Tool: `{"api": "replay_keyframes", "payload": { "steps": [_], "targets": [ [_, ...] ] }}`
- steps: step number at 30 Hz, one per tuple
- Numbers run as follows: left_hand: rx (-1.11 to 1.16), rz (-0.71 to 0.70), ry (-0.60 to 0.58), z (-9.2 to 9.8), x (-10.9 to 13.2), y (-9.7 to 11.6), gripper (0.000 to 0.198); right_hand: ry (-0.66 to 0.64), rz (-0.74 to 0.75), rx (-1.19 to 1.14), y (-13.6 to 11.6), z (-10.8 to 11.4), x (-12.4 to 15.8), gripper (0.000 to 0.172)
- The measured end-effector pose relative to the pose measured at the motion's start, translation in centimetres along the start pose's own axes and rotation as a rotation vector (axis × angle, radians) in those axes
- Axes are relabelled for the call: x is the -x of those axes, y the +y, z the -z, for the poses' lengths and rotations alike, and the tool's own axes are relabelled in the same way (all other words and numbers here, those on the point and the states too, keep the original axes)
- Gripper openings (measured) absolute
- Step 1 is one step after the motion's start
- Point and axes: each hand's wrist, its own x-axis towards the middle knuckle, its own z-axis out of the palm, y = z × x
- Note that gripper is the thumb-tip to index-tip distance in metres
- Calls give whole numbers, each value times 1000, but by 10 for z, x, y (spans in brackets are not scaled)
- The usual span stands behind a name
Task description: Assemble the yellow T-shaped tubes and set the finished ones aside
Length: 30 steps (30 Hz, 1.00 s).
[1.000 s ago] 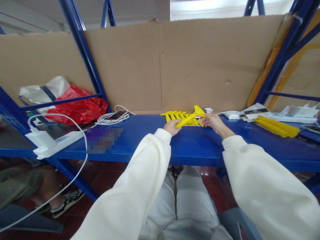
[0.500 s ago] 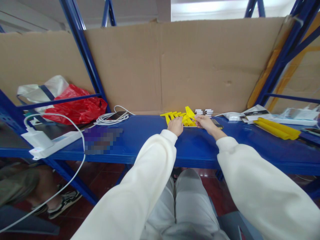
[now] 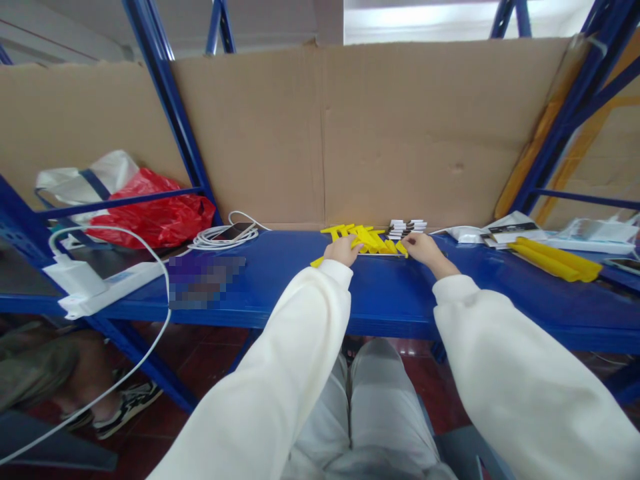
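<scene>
Several yellow T-shaped pieces (image 3: 370, 239) lie bunched together near the back of the blue shelf, with a thin pale edge along their front. My left hand (image 3: 341, 251) is closed at the left side of the bunch; a yellow tip (image 3: 316, 263) sticks out on its far left, apparently from a piece under the fingers. Fingers pinched, my right hand (image 3: 420, 247) touches the right end of a yellow piece (image 3: 401, 248) at the front of the bunch. Just behind that hand are small black-and-white items (image 3: 407, 228) in stacked rows.
Cardboard (image 3: 400, 133) walls off the back. On the left are a coiled white cable (image 3: 225, 238), a power strip (image 3: 107, 293) and a red plastic bag (image 3: 155, 210). Yellow rolled sheets (image 3: 555, 259) and white packets (image 3: 515, 227) lie right. Another person's leg (image 3: 85, 367) shows lower left.
The yellow piece that stood raised between my hands is down among the others. My right hand has shifted slightly right, my left slightly left, where a yellow tip now shows.
</scene>
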Motion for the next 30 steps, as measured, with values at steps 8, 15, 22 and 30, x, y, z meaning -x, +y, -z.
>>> {"api": "replay_keyframes", "payload": {
  "steps": [8,15,22,30],
  "targets": [
    [46,-49,-82,-4,5,1,33,-150,-12,173,10,1,1,17],
    [113,-88,-90,-8,1,-6,33,-192,-54,202,4,12,6,16],
    [65,-73,-105,-3,4,-1,34,-183,-158,192,28,19,-2,9],
    [-46,-74,-186,4,6,3,41,-250,-425,310,23,29,-1,33]
  ]
}}
